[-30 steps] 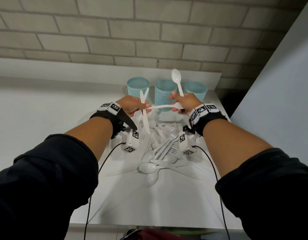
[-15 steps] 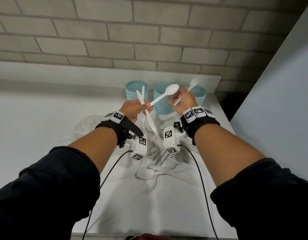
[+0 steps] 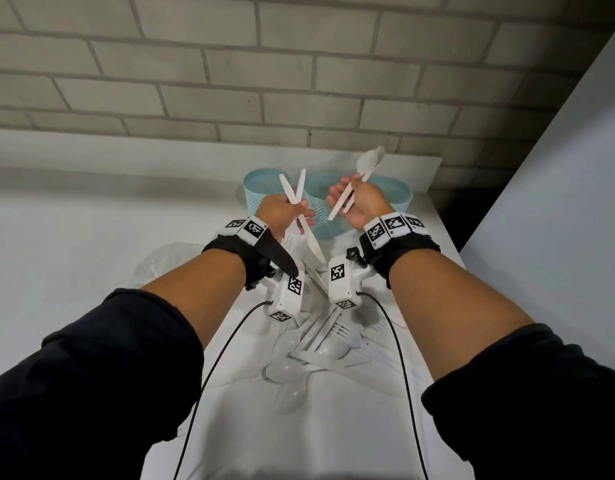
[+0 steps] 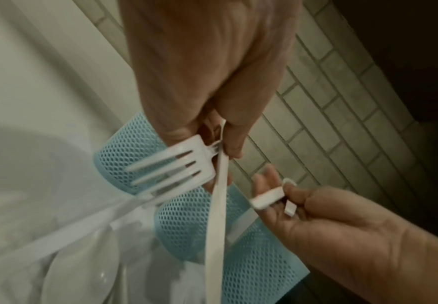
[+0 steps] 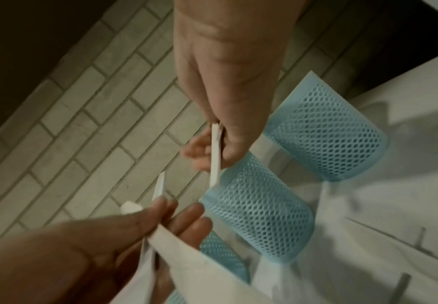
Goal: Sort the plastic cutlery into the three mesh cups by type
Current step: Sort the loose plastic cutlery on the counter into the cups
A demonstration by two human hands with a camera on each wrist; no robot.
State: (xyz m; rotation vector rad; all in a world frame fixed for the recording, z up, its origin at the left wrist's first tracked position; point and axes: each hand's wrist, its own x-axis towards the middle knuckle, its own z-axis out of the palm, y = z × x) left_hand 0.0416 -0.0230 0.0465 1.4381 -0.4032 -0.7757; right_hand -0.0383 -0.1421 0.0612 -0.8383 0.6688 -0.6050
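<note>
My left hand (image 3: 287,214) grips a white plastic knife (image 3: 307,233) and a white fork (image 3: 291,241), crossed, in front of the left mesh cup (image 3: 261,183). In the left wrist view the fork tines (image 4: 171,170) point left and the knife blade (image 4: 216,222) hangs down. My right hand (image 3: 354,202) pinches two white spoons (image 3: 366,164) side by side, bowls up, between the middle cup (image 3: 321,216) and the right cup (image 3: 397,192). The spoon handles (image 5: 215,156) show below the right-hand fingers. All three cups are light blue.
A heap of white spoons, forks and knives (image 3: 319,344) lies on the white table (image 3: 333,438) below my wrists. A brick wall (image 3: 299,81) stands just behind the cups. A pale panel (image 3: 558,220) borders the table on the right.
The spoon that lay across between both hands is now in my right hand, beside the first spoon, both pointing up and right. My left hand still holds the knife and fork.
</note>
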